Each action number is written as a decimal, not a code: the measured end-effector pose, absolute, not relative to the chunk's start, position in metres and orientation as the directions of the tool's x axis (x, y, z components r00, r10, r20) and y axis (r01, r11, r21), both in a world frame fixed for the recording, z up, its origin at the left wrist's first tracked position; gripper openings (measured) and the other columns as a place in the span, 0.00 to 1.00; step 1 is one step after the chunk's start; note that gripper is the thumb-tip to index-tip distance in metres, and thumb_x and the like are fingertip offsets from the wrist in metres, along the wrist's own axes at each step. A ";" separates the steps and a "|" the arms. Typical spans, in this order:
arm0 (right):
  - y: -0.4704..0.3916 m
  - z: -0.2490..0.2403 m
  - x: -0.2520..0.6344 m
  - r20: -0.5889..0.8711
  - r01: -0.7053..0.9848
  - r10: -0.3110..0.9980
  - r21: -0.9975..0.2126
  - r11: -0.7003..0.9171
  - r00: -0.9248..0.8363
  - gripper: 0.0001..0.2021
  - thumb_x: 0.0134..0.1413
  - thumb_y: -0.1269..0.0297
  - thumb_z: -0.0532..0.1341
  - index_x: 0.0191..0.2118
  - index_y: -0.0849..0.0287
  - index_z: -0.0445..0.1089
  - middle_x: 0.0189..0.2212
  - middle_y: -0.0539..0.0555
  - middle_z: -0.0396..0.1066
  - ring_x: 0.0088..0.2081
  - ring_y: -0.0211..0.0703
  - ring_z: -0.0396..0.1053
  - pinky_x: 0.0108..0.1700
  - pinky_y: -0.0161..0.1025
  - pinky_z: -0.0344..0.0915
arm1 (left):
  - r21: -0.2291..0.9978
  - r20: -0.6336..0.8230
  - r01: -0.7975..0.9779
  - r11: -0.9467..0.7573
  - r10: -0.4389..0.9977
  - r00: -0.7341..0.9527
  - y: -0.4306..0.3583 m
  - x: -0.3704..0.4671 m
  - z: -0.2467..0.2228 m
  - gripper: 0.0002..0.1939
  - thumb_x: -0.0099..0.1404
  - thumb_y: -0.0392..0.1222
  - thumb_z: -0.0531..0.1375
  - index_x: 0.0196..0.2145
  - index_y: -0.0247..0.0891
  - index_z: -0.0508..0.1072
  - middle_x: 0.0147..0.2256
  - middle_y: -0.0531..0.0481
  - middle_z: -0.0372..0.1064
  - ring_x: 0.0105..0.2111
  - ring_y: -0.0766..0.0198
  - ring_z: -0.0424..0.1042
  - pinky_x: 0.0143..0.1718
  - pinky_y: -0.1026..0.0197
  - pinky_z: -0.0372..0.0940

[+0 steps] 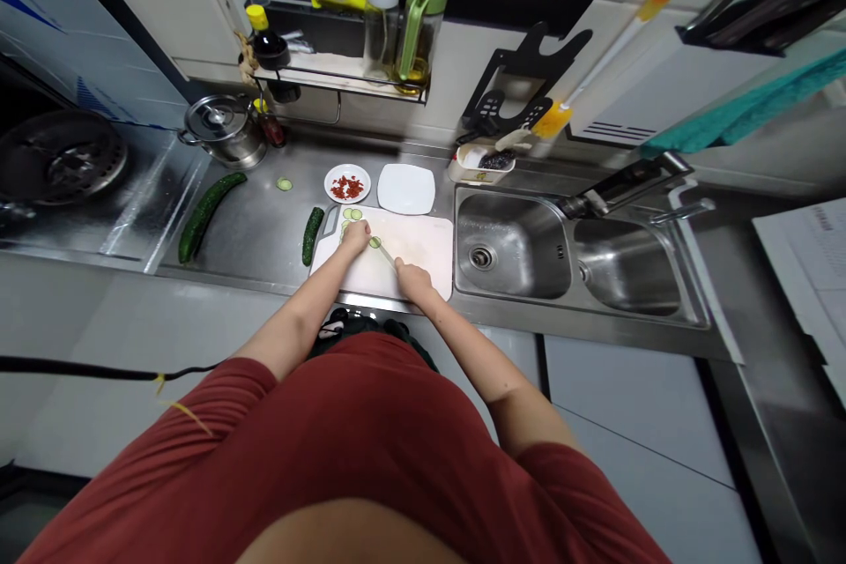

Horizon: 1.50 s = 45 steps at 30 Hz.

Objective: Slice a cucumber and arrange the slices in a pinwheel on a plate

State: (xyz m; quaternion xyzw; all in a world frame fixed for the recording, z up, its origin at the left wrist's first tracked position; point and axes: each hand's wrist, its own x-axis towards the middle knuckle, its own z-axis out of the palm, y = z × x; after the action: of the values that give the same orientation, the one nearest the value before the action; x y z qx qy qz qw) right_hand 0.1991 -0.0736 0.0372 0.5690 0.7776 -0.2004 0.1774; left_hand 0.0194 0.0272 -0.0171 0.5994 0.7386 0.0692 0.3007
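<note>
My right hand [414,282] is wrapped round the handle of a knife [386,254], whose blade points up and left over the white cutting board [426,238]. By the blade's tip is a round cucumber slice [375,242]. My left hand [357,236] is closed just left of that slice, its fingers curled; whatever they may hold is hidden. Several pale green cucumber slices [352,214] lie on the board beyond the left hand, partly covered by it. A shorter length of cucumber [313,236] rests on the steel counter against the board's left side.
Behind the board stand a small plate of chopped red pieces [347,186] and a white square plate [406,189]. A whole cucumber [210,216], a cucumber end [284,183] and a lidded pot [228,130] are to the left. The double sink [514,282] adjoins the right.
</note>
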 end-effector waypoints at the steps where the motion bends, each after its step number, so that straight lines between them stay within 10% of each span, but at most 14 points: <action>1: -0.073 0.037 0.199 -0.500 0.956 0.816 -0.109 0.273 -0.290 0.18 0.61 0.78 0.46 0.55 0.61 0.56 0.43 0.64 0.73 0.46 0.49 0.73 0.44 0.41 0.66 | 0.459 -0.361 0.846 0.270 0.927 -0.100 0.027 0.020 -0.017 0.08 0.56 0.35 0.60 0.35 0.39 0.74 0.38 0.46 0.73 0.42 0.59 0.70 0.43 0.62 0.62; 36: -0.113 0.039 0.232 -0.571 0.975 0.792 -0.083 0.205 -0.215 0.18 0.61 0.73 0.51 0.56 0.59 0.56 0.43 0.64 0.73 0.46 0.51 0.72 0.43 0.42 0.65 | 0.399 -0.192 0.916 0.052 0.981 0.028 -0.016 0.035 -0.014 0.16 0.64 0.38 0.53 0.47 0.37 0.74 0.47 0.38 0.64 0.52 0.50 0.62 0.55 0.54 0.58; 45: -0.102 0.045 0.229 -0.445 0.985 0.896 -0.158 -0.075 -0.003 0.17 0.64 0.66 0.46 0.57 0.60 0.56 0.39 0.61 0.73 0.42 0.51 0.72 0.40 0.40 0.63 | 0.407 -0.201 0.911 0.070 0.979 0.015 -0.016 0.035 -0.013 0.15 0.64 0.37 0.53 0.47 0.37 0.73 0.47 0.39 0.64 0.51 0.51 0.63 0.54 0.55 0.58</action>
State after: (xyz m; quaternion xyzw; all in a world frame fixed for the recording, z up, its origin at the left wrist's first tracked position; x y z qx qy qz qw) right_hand 0.2288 -0.1024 0.0449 0.6989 0.6725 -0.2216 0.1004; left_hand 0.0349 -0.0156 -0.0126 0.6775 0.6975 0.0782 0.2202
